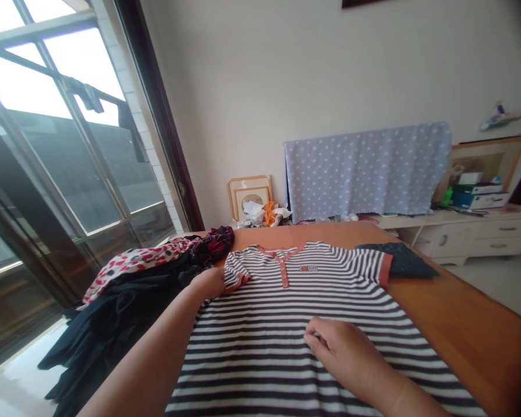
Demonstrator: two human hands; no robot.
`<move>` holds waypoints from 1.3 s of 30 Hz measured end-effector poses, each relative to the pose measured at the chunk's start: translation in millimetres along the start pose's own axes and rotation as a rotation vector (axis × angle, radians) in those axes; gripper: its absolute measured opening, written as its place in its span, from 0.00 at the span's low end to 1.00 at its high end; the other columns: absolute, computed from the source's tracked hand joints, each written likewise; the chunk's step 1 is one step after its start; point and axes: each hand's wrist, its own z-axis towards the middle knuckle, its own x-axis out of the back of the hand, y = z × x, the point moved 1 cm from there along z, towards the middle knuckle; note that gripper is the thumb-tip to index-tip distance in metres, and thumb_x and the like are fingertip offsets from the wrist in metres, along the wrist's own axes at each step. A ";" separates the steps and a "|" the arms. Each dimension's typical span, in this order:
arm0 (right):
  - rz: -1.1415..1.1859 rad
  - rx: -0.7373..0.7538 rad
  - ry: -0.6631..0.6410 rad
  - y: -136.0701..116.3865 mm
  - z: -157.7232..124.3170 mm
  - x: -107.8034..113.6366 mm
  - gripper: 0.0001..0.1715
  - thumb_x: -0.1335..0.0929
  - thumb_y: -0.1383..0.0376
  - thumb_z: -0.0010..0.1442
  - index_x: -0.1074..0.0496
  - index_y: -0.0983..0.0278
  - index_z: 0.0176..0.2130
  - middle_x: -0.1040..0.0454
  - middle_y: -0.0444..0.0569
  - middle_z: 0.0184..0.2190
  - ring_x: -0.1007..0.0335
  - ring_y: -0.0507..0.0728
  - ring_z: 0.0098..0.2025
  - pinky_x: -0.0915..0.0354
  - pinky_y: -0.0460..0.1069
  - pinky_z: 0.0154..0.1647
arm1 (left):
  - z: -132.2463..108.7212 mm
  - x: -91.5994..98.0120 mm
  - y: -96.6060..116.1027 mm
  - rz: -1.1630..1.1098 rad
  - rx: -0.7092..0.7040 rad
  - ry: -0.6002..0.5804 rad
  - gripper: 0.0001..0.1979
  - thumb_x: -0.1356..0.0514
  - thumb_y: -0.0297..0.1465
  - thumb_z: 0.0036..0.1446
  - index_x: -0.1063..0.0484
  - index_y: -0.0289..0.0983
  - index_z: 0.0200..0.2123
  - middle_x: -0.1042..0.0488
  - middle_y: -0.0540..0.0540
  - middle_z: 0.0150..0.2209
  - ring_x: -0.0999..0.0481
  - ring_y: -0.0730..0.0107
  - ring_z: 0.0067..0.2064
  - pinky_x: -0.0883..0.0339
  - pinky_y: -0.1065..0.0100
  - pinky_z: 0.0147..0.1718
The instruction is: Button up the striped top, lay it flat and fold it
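A black-and-white striped shirt (252, 341) with rust-coloured trim lies spread front side up, its collar pointing away from me. Down from the neckline runs a short buttoned placket (284, 273), with a small patch (308, 269) to its right. My left hand (212, 282) is closed on the edge of the left sleeve (238, 282); its fingertips are partly hidden. Over the middle of the shirt is my right hand (336, 346), fingers curled in with nothing visible in them. I cannot tell whether it touches the cloth. The right sleeve (375, 267) lies stretched outward.
The shirt lies on a brown table (469, 315). A dark folded garment (410, 263) sits beyond the right sleeve. Heaped at the left are black clothes (113, 324) and a patterned garment (134, 263). Behind stand a polka-dot cloth cover (364, 171) and a white cabinet (464, 240).
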 end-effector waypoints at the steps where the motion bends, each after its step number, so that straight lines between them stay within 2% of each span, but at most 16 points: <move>1: -0.002 0.000 -0.004 0.3 0.1 -1.1 0.12 0.37 0.57 0.65 0.27 0.56 0.35 0.23 0.42 0.30 0.27 0.55 0.35 0.46 0.47 0.34 | -2.8 -1.2 2.5 0.008 0.000 0.032 0.05 0.38 0.34 0.48 0.29 0.39 0.29 0.23 0.47 0.31 0.25 0.62 0.35 0.41 0.69 0.29; 8: -0.003 0.011 0.005 0.0 0.0 -4.7 0.12 0.38 0.58 0.66 0.27 0.56 0.35 0.23 0.41 0.29 0.28 0.54 0.34 0.45 0.47 0.33 | -23.8 -28.5 9.2 0.005 0.056 0.214 0.12 0.50 0.36 0.61 0.29 0.41 0.39 0.24 0.41 0.47 0.24 0.59 0.44 0.36 0.65 0.37; 13: -0.100 0.019 0.054 -10.8 -5.4 -9.2 0.11 0.39 0.60 0.67 0.28 0.56 0.38 0.24 0.40 0.29 0.28 0.54 0.33 0.45 0.47 0.32 | -28.7 -40.8 8.3 -0.014 0.058 0.299 0.13 0.51 0.36 0.62 0.29 0.41 0.41 0.26 0.39 0.48 0.26 0.54 0.48 0.38 0.55 0.47; 17: -0.252 0.070 0.125 -10.5 -7.3 -21.7 0.11 0.40 0.61 0.68 0.30 0.56 0.39 0.24 0.43 0.32 0.27 0.55 0.35 0.45 0.48 0.35 | -29.3 -40.0 6.8 -0.055 0.046 0.318 0.13 0.51 0.36 0.61 0.28 0.40 0.41 0.25 0.39 0.48 0.26 0.52 0.49 0.42 0.51 0.50; 21: -0.368 0.091 0.109 -5.1 -7.0 -29.2 0.13 0.42 0.61 0.69 0.30 0.57 0.40 0.25 0.45 0.32 0.28 0.56 0.35 0.45 0.49 0.35 | -29.3 -36.7 2.5 -0.114 0.040 0.305 0.12 0.50 0.35 0.61 0.27 0.41 0.40 0.24 0.40 0.48 0.25 0.54 0.49 0.42 0.51 0.50; 28: -0.360 0.048 -0.006 -8.8 -9.7 -20.6 0.14 0.42 0.64 0.67 0.30 0.56 0.45 0.24 0.47 0.39 0.28 0.57 0.40 0.41 0.49 0.40 | -28.4 -34.5 -5.6 -0.212 0.052 0.291 0.13 0.52 0.34 0.63 0.28 0.41 0.41 0.23 0.42 0.49 0.25 0.56 0.49 0.39 0.54 0.48; 34: -0.303 -0.059 -0.009 1.6 -14.3 -11.4 0.15 0.41 0.59 0.67 0.30 0.55 0.48 0.24 0.47 0.43 0.27 0.58 0.43 0.39 0.49 0.42 | -29.7 -35.5 -6.8 -0.257 0.054 0.298 0.15 0.52 0.39 0.64 0.28 0.40 0.41 0.23 0.40 0.49 0.25 0.55 0.49 0.38 0.55 0.47; 36: -0.284 -0.099 -0.031 2.2 -11.7 -6.7 0.14 0.40 0.58 0.65 0.30 0.55 0.47 0.23 0.46 0.41 0.27 0.58 0.41 0.40 0.48 0.39 | -29.5 -34.7 -7.5 -0.269 0.056 0.308 0.13 0.51 0.37 0.64 0.28 0.40 0.40 0.23 0.41 0.49 0.25 0.57 0.48 0.37 0.57 0.46; 39: -0.233 -0.164 -0.074 -3.3 4.2 -0.5 0.12 0.38 0.57 0.63 0.28 0.57 0.40 0.24 0.45 0.32 0.29 0.57 0.35 0.42 0.47 0.34 | -28.2 -32.4 -9.5 -0.285 0.063 0.344 0.12 0.51 0.34 0.64 0.29 0.40 0.40 0.23 0.42 0.47 0.25 0.59 0.47 0.37 0.60 0.44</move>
